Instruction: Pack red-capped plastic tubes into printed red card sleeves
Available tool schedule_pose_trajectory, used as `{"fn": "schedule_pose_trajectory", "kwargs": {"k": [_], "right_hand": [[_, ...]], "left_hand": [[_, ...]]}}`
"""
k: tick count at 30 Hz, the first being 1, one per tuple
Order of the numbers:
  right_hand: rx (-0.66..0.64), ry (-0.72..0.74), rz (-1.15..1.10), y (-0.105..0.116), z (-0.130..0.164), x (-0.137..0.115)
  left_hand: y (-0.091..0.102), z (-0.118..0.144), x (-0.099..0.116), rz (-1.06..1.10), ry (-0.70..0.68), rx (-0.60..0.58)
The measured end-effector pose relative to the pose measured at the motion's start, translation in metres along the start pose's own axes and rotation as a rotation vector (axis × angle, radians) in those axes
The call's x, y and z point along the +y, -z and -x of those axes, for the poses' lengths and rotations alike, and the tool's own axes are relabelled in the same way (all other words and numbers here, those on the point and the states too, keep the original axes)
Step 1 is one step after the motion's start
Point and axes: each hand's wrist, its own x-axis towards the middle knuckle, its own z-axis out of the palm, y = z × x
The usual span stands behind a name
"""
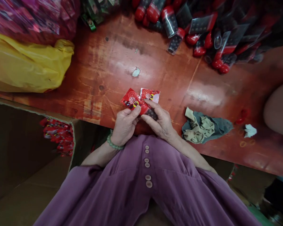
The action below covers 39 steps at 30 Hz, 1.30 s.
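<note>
My left hand and my right hand meet at the near edge of a worn red table. Together they grip a small bunch of red printed packets, fanned out above my fingers. My left thumb presses on the red packet at the left; my right fingers cover a dark part of the bunch. A green bead bracelet circles my left wrist. My purple buttoned garment fills the bottom of the view.
A heap of red and dark packets lies at the table's far right. A yellow plastic bag sits at the left. A cardboard box below holds red packets. A crumpled cloth lies right of my hands. Another person's limb shows at the right edge.
</note>
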Motion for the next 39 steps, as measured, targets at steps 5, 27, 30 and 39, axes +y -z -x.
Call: {"fn": "schedule_pose_trajectory", "kwargs": {"k": [5, 27, 30, 39], "right_hand": [[0.156, 0.053, 0.07, -0.018, 0.005, 0.008], [0.111, 0.062, 0.013, -0.015, 0.003, 0.009], [0.103, -0.004, -0.066, -0.017, 0.005, 0.01], [-0.001, 0.014, -0.081, 0.004, 0.005, 0.011]], "left_hand": [[-0.006, -0.002, -0.004, 0.029, -0.026, 0.045], [0.001, -0.013, 0.004, 0.089, -0.016, 0.009], [-0.002, -0.011, 0.0, 0.157, -0.013, 0.016], [0.001, -0.015, -0.002, 0.159, 0.031, 0.013]]}}
